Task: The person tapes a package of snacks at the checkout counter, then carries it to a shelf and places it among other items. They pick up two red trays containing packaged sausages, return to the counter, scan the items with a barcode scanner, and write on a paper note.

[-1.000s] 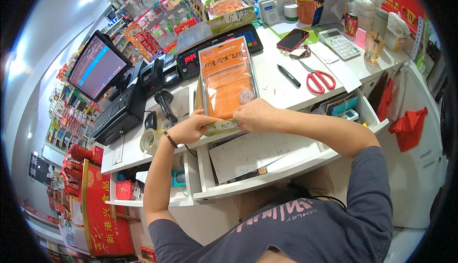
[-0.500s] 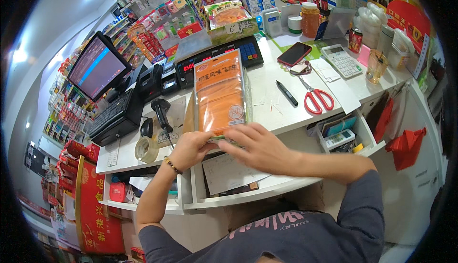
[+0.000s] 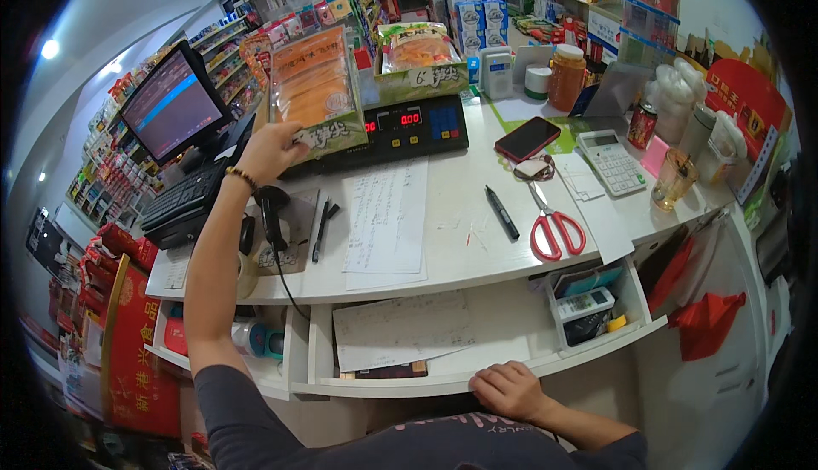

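Observation:
My left hand [image 3: 271,151] is stretched out over the white counter [image 3: 452,206] and grips the lower left corner of an orange snack packet [image 3: 311,88], held upright in front of the black weighing scale [image 3: 409,129]. A second orange packet [image 3: 417,52] stands behind the scale. My right hand [image 3: 508,389] rests with curled fingers on the front edge of the open drawer [image 3: 443,346], holding nothing. Handwritten paper sheets [image 3: 388,214] lie on the counter below the packet.
A till screen [image 3: 170,103] and keyboard [image 3: 179,199] stand at left, with a barcode scanner [image 3: 273,214] beside them. Red scissors [image 3: 555,230], a black pen [image 3: 501,212], a phone [image 3: 528,138], a calculator [image 3: 611,161] and a glass [image 3: 673,178] lie at right. Shop shelves fill the back.
My left hand has carried the orange packet from the near counter edge up and away to the scale. My right hand let go of it and dropped to the drawer front.

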A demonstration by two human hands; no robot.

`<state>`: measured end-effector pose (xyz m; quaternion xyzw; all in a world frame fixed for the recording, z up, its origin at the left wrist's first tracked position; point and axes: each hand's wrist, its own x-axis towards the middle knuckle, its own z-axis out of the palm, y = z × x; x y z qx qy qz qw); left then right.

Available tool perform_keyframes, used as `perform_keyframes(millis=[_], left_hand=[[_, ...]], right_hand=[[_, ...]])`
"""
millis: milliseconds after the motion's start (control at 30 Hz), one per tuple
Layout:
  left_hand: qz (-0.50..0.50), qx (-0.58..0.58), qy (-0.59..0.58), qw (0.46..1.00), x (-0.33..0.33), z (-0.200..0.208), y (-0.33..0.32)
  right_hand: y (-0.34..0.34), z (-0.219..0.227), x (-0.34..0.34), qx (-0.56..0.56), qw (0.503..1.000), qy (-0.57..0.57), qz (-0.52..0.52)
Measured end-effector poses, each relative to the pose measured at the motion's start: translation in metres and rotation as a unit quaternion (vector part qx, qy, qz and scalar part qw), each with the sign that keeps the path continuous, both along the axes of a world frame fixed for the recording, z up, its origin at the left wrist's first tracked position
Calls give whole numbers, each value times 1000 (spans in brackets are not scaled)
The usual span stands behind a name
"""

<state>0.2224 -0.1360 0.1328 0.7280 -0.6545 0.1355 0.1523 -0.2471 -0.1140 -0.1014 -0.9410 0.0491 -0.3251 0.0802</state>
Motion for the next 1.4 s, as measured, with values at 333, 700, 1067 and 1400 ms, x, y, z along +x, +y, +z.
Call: perform_keyframes(millis=[333,700,1067,1400], left_hand=[[2,-2,50,999,78,-19,-114],[-5,-19,10,1000,106,-32,-147],[-60,66,-50,995,33,-22,-205],[-114,137,65,982,46,-15,-224]], right_hand=[[-32,-4,21,-29,1000,-8,5],[-65,-4,58,2,999,-14,-44],[-75,-34,64,-21,989,-68,-126],[-89,-36,73,-18,991,-83,-105]])
